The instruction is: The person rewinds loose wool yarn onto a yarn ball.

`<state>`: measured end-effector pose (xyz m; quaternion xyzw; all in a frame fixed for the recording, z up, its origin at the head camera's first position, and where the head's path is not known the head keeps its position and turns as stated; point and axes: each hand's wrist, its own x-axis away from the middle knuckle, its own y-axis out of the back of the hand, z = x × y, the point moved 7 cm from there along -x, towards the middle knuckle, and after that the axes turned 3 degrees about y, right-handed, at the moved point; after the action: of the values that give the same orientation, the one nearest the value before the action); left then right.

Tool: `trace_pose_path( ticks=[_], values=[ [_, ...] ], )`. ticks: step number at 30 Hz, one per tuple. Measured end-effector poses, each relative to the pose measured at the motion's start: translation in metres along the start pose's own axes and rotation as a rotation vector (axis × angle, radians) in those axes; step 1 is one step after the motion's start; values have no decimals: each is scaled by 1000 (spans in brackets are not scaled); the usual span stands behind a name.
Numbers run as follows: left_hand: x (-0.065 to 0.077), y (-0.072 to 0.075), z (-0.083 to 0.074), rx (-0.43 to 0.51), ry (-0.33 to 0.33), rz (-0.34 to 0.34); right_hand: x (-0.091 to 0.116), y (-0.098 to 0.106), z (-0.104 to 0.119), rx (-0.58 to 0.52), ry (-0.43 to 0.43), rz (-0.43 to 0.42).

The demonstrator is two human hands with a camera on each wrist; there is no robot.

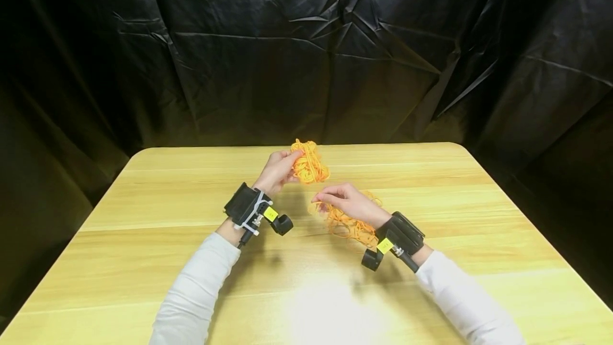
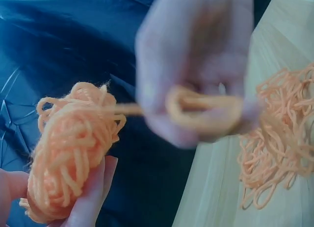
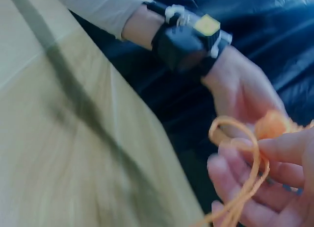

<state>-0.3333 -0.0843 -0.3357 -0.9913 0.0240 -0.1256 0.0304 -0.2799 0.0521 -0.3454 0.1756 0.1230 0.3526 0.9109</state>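
A bundle of orange yarn (image 1: 310,164) is gripped by my left hand (image 1: 279,168) above the far part of the table, thumb on the near side. In the left wrist view the wound yarn (image 2: 68,153) sits between thumb and fingers. My right hand (image 1: 351,204) pinches a strand of the yarn, and a small loop (image 2: 206,112) hangs at its fingertips, blurred. One strand runs from the bundle to that hand. Beneath and beside the right hand lies a loose tangle of orange yarn (image 1: 351,228), partly hidden by it. The right wrist view shows loops (image 3: 250,173) trailing below the fingers.
The light wooden table (image 1: 143,260) has rounded far corners. Black sheeting (image 1: 258,89) hangs behind it and at both sides. Each wrist bears a strapped black camera mount, the left one (image 1: 249,206) and the right one (image 1: 399,236).
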Motion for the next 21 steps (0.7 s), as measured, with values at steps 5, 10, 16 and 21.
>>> trace_pose_path(
  ticks=[5,10,16,21],
  values=[
    [3,-2,-2,18,5,25,-2,-2,-23,-118,-79,51],
    [6,-6,-2,1,3,81,-7,2,-44,-287,-164,45],
    [8,-16,5,-66,24,172,-17,18,-57,-420,-263,-98],
    [10,-24,11,-120,44,206,-26,30,-55,-482,-292,-183]
  ],
)
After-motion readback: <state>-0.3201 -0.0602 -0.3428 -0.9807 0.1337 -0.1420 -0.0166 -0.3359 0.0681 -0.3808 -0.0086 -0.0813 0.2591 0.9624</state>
